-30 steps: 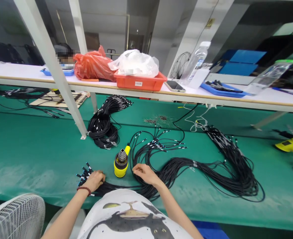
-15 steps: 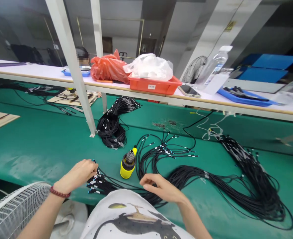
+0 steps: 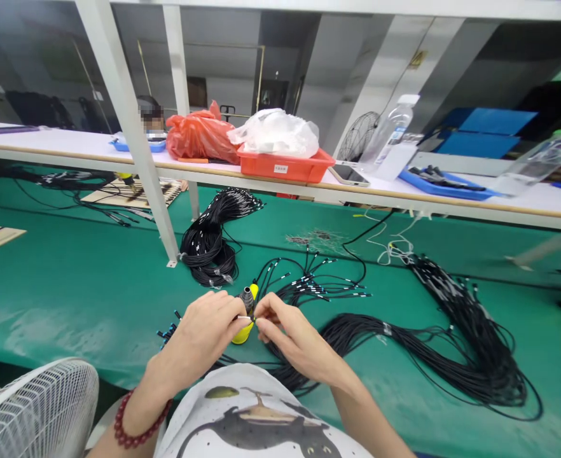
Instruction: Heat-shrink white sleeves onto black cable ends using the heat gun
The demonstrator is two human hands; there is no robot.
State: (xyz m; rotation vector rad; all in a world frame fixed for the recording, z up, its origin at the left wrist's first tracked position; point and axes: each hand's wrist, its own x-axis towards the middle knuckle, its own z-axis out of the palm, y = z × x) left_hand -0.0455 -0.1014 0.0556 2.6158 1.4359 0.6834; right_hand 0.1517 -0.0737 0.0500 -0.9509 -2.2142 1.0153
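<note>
My left hand pinches a thin cable end with a white sleeve, in front of the yellow tool. Facing it, my right hand has thumb and forefinger closed at the tip of the same cable end. Behind my fingers stands the yellow tool with a dark stepped nozzle pointing up, partly hidden. Black cables with white and blue marked ends lie left of my left hand, largely covered by it. Right of the tool, more cable ends fan out on the green mat.
A long black cable bundle curves across the right side. Another coil lies near the shelf post. On the shelf are a red tray, a phone and bottles. A white fan stands at lower left; a person sits beyond.
My left hand has moved right from the cable ends to the tool, now with a cable end in its fingers. My right hand has shifted slightly up and left and closed on the tip.
</note>
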